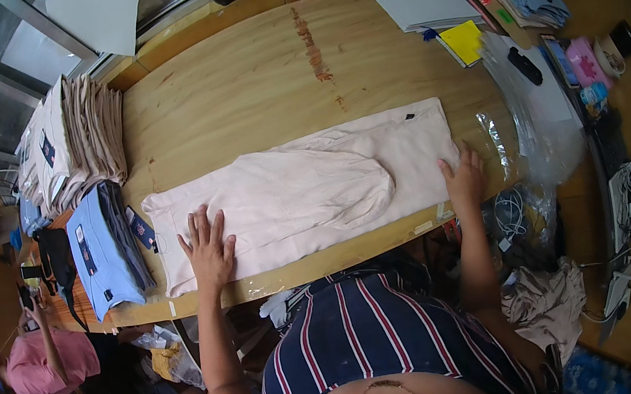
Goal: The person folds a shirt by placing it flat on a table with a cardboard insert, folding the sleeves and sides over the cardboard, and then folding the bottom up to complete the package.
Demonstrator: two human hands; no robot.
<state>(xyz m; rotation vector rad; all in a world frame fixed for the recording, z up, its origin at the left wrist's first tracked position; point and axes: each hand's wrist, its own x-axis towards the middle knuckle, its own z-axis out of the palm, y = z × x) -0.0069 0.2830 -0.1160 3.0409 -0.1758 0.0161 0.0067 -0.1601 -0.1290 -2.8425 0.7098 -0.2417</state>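
Left hand (210, 248) and right hand (467, 178) rest open, empty, on pale garment (291, 192) — long axis hand-to-hand, black label (410, 117) ahead of right.

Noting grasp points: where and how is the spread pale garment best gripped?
Likely grip the garment by its straight right edge, coming from the right, pinching above and below: it lies flat, and bare tabletop beside that edge leaves room.

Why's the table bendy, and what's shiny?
Head view: the fisheye lens likely curves the table's edges; head view: glare glints off clear plastic at its right end; head view: soft shadows mark wrinkles in the pale cloth.
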